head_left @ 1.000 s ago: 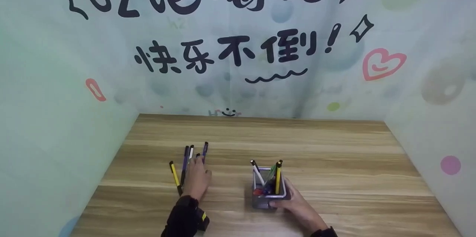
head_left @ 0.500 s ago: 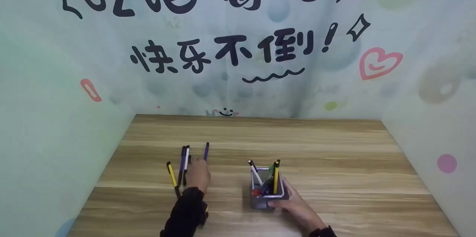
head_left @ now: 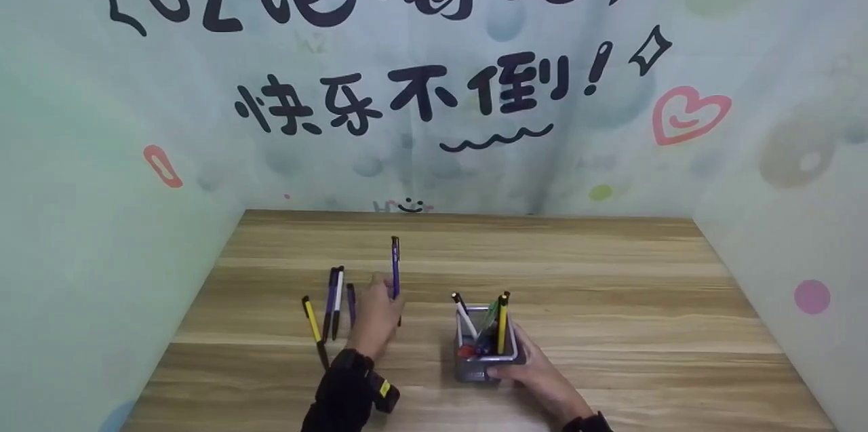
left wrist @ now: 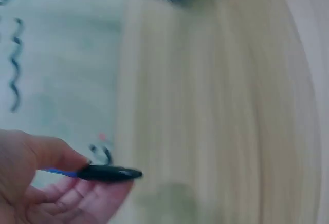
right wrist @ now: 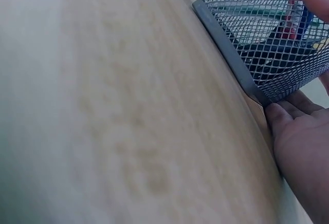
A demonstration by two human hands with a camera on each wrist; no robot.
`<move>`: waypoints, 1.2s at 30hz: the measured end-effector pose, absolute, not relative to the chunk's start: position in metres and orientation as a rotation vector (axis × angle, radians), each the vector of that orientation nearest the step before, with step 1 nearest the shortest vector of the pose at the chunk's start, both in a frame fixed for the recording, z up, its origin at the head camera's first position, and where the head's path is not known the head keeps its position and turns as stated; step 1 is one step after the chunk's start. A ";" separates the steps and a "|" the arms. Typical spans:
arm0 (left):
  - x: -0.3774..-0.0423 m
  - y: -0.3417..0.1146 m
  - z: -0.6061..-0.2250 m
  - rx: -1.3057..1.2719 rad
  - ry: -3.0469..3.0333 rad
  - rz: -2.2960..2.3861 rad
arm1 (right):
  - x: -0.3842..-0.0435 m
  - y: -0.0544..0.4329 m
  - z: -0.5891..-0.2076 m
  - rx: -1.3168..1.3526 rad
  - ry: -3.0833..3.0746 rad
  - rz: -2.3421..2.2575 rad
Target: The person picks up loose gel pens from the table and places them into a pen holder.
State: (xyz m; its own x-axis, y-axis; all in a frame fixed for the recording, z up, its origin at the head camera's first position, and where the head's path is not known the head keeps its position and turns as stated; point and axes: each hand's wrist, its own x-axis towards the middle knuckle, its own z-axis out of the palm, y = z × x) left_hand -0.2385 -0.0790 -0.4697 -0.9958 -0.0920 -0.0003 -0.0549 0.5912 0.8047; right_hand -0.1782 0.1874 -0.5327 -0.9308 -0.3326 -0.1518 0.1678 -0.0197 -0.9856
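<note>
My left hand (head_left: pixel 376 317) pinches a blue-purple pen (head_left: pixel 395 262) between thumb and fingers, above the table left of centre. In the left wrist view the black end of this pen (left wrist: pixel 110 173) sticks out past the fingertips. My right hand (head_left: pixel 542 378) holds the side of a mesh pen holder (head_left: pixel 475 371), thumb on its front wall. The holder stands upright, with a white pen (head_left: pixel 468 320), a yellow pen (head_left: pixel 502 323) and other pens inside. In the right wrist view, fingers (right wrist: pixel 293 111) lie against the base corner of its mesh wall (right wrist: pixel 247 23).
Left of my left hand lie a yellow pen (head_left: pixel 310 317), a purple pen (head_left: pixel 331 296), a white one (head_left: pixel 338 296) and a dark purple pen (head_left: pixel 351 303), partly hidden by the hand. The wooden table (head_left: pixel 610 269) meets a printed cloth backdrop (head_left: pixel 434 167) behind and at the sides.
My left hand has gone from among the lying pens to the right, and the blue-purple pen has come up with it. My right hand keeps its hold on the pen holder.
</note>
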 end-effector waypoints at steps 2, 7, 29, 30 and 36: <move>-0.233 -0.073 -0.463 0.075 -2.652 -1.508 | -0.179 0.187 -0.533 -0.190 1.897 -2.032; -0.216 -0.059 -0.446 -0.066 -2.456 -1.713 | -0.181 0.187 -0.533 -0.224 1.884 -2.023; -0.179 -0.022 -0.444 -0.555 -2.217 -1.901 | -0.181 0.187 -0.531 -0.171 1.877 -2.023; -0.179 -0.022 -0.444 -0.575 -2.229 -1.842 | -0.181 0.187 -0.531 -0.163 1.884 -2.018; -0.176 -0.022 -0.446 -0.650 -2.294 -1.661 | -0.181 0.187 -0.531 -0.172 1.909 -2.005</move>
State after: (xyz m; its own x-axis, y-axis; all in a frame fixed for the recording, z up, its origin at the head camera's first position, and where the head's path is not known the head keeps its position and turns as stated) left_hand -0.1760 -0.0223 -0.4460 -0.8738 0.2147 0.4364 0.4816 0.2567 0.8380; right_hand -0.1812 0.1869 -0.5308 -0.9259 -0.3421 -0.1605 0.1770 -0.0175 -0.9841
